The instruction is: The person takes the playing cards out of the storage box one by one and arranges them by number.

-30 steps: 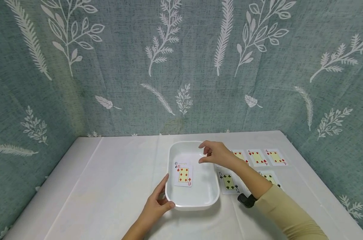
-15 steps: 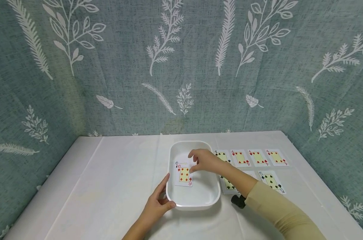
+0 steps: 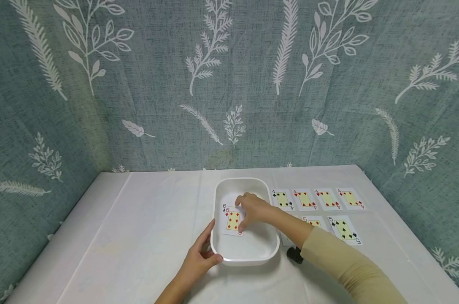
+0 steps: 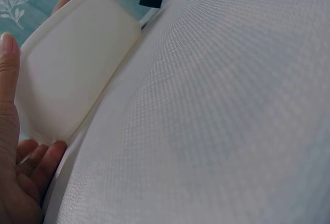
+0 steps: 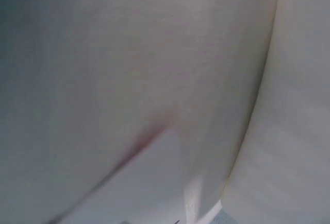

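A white plastic tray [image 3: 248, 251] holds a few overlapping playing cards, with the six of diamonds [image 3: 233, 223] on top and the corner of a black six behind it. My left hand [image 3: 197, 257] grips the tray's near left corner; the left wrist view shows its thumb near the rim and curled fingers by the base beside the tray wall [image 4: 77, 64]. Inside the tray, my right hand [image 3: 250, 211] is over the right side of the six of diamonds. Its thumb and fingers are spread apart at the card. Whether they pinch it is hidden.
Right of the tray lie face-up cards in two rows. The back row has fours, including a four of spades [image 3: 282, 200] and a four of diamonds [image 3: 351, 199]. A five of spades [image 3: 344, 230] and a red five [image 3: 314, 222] lie nearer, partly behind the right arm.
My right hand has moved left and down inside the tray, from near its right rim to the six of diamonds. Its fingers have spread wider. The left hand has stayed on the tray.
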Demonstrator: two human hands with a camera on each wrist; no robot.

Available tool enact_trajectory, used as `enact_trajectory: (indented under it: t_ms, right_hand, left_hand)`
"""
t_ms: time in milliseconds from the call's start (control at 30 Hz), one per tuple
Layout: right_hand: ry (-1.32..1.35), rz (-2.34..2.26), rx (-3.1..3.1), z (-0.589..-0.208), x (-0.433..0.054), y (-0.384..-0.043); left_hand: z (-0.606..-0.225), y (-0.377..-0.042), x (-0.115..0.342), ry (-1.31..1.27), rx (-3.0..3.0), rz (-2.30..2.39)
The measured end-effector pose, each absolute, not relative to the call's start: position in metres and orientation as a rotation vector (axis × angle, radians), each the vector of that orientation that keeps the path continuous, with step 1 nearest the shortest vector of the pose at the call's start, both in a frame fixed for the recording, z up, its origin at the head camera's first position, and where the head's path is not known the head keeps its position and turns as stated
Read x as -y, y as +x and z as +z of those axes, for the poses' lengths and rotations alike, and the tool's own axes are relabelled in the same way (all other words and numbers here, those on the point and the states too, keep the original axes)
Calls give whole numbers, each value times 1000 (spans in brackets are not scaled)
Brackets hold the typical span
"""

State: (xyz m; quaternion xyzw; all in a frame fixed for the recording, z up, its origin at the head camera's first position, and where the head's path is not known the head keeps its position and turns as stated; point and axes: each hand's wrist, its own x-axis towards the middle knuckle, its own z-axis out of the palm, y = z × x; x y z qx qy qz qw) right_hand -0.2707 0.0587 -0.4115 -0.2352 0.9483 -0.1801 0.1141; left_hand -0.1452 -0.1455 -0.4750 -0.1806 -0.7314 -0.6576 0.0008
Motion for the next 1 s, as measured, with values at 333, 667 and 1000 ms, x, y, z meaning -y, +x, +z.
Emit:
enact_trajectory:
  t_ms: [333, 667, 1000]
  right_hand:
    - [-593, -633, -2777, -410, -51, -269]
    - [-555, -933, -2851, -414, -51, -267]
    - [-421, -1430, -2676, -407, -65, -270]
  left_hand:
    - [-476, -145, 146, -579, 2288, -2052]
    - [-475, -146, 146, -606, 2276, -2075]
    - [-475, -146, 145, -538, 2305, -2076]
